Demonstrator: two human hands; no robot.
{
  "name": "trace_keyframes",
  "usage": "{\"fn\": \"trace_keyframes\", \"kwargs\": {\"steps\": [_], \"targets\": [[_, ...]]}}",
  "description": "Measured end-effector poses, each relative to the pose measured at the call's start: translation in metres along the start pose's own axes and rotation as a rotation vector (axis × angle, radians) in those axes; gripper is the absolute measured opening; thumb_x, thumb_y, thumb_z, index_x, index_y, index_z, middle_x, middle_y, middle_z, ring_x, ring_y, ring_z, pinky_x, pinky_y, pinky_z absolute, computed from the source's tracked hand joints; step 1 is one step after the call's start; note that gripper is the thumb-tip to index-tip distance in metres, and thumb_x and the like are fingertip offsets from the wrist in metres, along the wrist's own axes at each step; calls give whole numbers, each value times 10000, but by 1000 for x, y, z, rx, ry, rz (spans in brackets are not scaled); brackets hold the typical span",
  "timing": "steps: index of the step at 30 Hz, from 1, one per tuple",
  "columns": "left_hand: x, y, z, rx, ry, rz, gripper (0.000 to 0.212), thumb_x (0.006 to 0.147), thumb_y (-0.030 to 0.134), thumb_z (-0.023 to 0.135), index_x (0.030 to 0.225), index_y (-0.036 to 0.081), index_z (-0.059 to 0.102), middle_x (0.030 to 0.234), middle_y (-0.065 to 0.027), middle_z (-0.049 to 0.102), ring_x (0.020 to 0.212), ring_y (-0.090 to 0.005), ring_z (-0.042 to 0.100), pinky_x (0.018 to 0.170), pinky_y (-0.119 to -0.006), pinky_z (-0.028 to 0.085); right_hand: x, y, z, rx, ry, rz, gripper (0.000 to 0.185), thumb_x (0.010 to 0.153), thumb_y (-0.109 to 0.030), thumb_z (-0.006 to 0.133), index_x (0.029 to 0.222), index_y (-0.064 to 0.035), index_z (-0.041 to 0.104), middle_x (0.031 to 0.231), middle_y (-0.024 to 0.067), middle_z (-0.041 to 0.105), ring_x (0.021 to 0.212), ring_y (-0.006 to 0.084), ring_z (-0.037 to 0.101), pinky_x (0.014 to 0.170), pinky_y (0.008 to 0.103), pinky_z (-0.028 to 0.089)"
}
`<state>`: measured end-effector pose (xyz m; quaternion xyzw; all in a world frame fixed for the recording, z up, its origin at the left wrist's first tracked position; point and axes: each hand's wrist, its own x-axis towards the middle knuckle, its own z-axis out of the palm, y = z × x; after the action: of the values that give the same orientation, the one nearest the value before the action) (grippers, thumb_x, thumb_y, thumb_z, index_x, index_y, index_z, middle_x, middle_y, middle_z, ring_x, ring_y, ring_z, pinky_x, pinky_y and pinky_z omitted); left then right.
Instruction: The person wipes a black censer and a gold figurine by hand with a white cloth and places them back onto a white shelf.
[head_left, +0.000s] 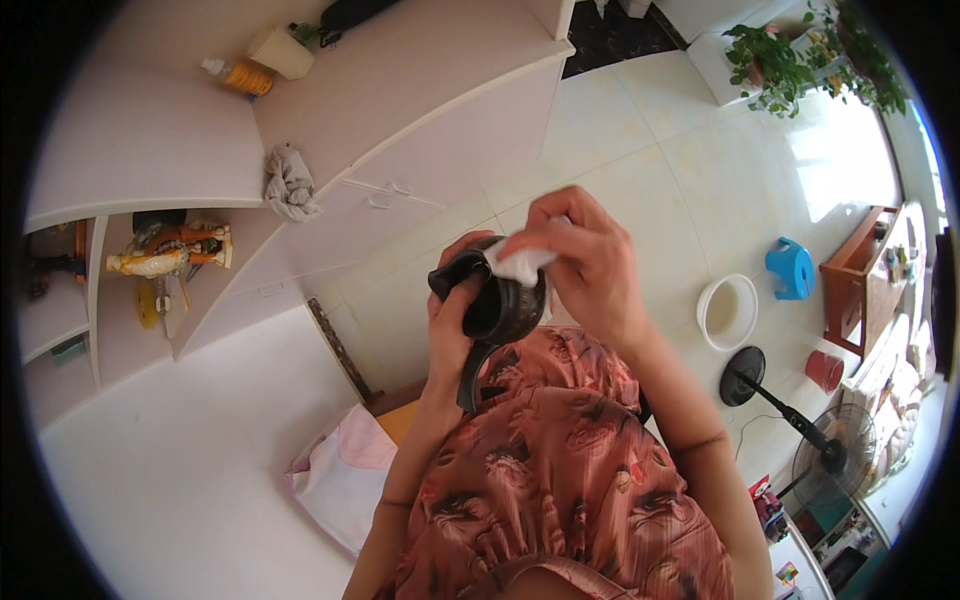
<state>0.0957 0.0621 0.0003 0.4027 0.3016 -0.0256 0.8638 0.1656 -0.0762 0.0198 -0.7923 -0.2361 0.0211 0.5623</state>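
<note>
In front of my chest is a dark pitcher (519, 313) with a pouring lip and a curved handle, tilted so its mouth faces up and left. My left hand (450, 315) grips it at the rim, the thumb reaching over into the mouth and the fingers around the far side. A white cloth or tissue (525, 264) is bunched in my right hand (589, 262), pressed to the pitcher's outer wall just below the rim. The handle hangs towards my patterned dress (555, 450). Part of the pitcher's body is hidden behind my right hand.
At the left, a pale cabinet (420, 97) carries a crumpled grey cloth (290, 184), an orange bottle (247, 79) and a figurine (161, 259). On the tiled floor at right stand a white bucket (703, 319), a blue stool (791, 268) and a pedestal fan (806, 431).
</note>
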Motion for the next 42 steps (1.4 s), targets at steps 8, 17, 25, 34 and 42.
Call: {"fn": "trace_keyframes", "kwargs": {"steps": [8, 17, 25, 34, 42], "targets": [[6, -21, -34, -569, -360, -362, 390, 909, 342, 404, 1137, 58, 544, 1029, -106, 617, 917, -213, 621, 724, -341, 534, -32, -2, 23, -97, 202, -262, 413, 588, 65, 589, 915, -155, 715, 912, 62, 539, 754, 222, 594, 638, 321, 510], [-12, -10, -18, -7, -431, -35, 749, 777, 256, 670, 1394, 64, 292, 1237, -74, 507, 1094, -178, 531, 919, -305, 455, -39, 1, 24, 254, 287, -104, 331, 635, 72, 570, 840, -135, 727, 875, 54, 525, 783, 185, 539, 689, 267, 434], [-2, -1, -11, 328, -431, 87, 471, 768, -30, 401, 1232, -6, 472, 1079, -85, 580, 974, -146, 552, 882, -265, 423, -38, 7, -12, 320, 50, 279, 326, 692, 78, 593, 939, -95, 716, 894, 51, 540, 829, 180, 554, 729, 274, 448], [0, -9, -18, 878, -562, 445, 525, 739, -74, 444, 1250, 43, 453, 1061, -169, 600, 963, -303, 612, 826, -338, 466, -47, -12, -20, -50, -66, 188, 393, 622, 125, 540, 886, -113, 707, 880, 65, 536, 749, 222, 565, 635, 311, 472], [0, -14, -21, 1107, -375, 650, 808, 690, 37, 573, 1413, -4, 215, 924, -127, 630, 761, -335, 640, 633, -406, 506, -48, -13, -14, -82, -147, -15, 329, 672, 80, 586, 940, -77, 693, 898, 77, 548, 774, 241, 557, 768, 318, 466]]}}
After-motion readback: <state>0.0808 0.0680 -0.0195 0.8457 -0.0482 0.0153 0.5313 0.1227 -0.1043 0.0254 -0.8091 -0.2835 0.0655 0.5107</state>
